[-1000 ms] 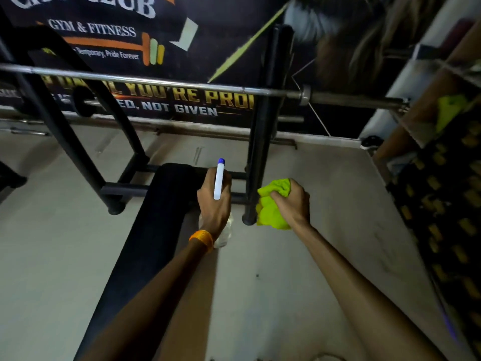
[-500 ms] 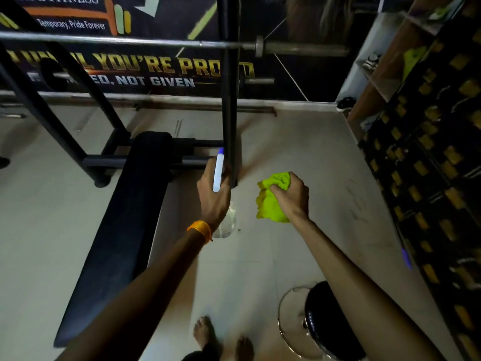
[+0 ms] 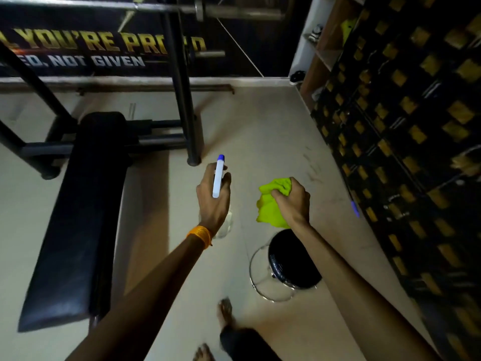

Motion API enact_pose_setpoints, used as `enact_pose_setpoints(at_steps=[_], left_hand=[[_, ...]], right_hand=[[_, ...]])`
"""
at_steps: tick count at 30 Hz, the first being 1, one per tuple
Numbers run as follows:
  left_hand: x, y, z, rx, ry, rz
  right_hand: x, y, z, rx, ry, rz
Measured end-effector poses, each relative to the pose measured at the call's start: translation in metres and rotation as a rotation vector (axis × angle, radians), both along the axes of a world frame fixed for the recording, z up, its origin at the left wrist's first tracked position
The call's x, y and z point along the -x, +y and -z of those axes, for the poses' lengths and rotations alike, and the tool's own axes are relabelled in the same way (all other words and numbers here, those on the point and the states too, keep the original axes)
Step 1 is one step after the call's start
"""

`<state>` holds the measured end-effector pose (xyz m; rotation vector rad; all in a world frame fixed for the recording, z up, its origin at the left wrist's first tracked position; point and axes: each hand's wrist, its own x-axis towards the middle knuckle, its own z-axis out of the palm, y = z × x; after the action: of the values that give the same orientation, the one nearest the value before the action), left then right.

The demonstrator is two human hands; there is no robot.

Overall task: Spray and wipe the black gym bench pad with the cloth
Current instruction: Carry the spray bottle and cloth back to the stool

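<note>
Out over the floor, right of the bench, left fingers are curled tight round the bottle, its white sprayer with the blue tip poking up and away from the knuckles. Left hand holds it in the air, clear body peeking out below the palm, orange band on the wrist. Just beside it, right fingers are bunched into the green cloth, right hand gripping it in a crumpled wad. Neither hand touches the pad, and that long black pad lies well to the left, running away toward the rack. A dark post stands between pad and hands. Under the right forearm, a round black stool on a chrome ring. Bare feet on the floor below.
</note>
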<state>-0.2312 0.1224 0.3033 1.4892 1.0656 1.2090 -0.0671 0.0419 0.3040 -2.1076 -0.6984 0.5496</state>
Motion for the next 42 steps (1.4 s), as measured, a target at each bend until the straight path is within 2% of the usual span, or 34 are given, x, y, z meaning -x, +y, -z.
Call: enact_pose_setpoints(at_steps=[9, 17, 26, 34, 38, 42], left_hand=[[-0.074, -0.097, 0.034, 0.066, 0.122, 0.065], [-0.178, -0.142, 0.104, 0.180, 0.191, 0.046], [-0.263, -0.146, 0.236, 0.188, 0.150, -0.026], [-0.283, -0.158, 0.364, 0.131, 0.185, -0.015], [-0.292, -0.158, 0.387, 0.073, 0.197, 0.005], [-0.294, -0.163, 0.392, 0.075, 0.203, 0.007]], right_hand=[[-0.081, -0.112, 0.051, 0.061, -0.029, 0.067], [-0.181, -0.165, 0.133, 0.103, 0.001, 0.053], [-0.224, -0.163, 0.283, 0.192, 0.016, -0.022], [-0.236, -0.141, 0.413, 0.059, 0.006, -0.041], [-0.234, -0.142, 0.454, 0.008, 0.148, -0.176], [-0.229, -0.152, 0.471, 0.186, 0.007, -0.277]])
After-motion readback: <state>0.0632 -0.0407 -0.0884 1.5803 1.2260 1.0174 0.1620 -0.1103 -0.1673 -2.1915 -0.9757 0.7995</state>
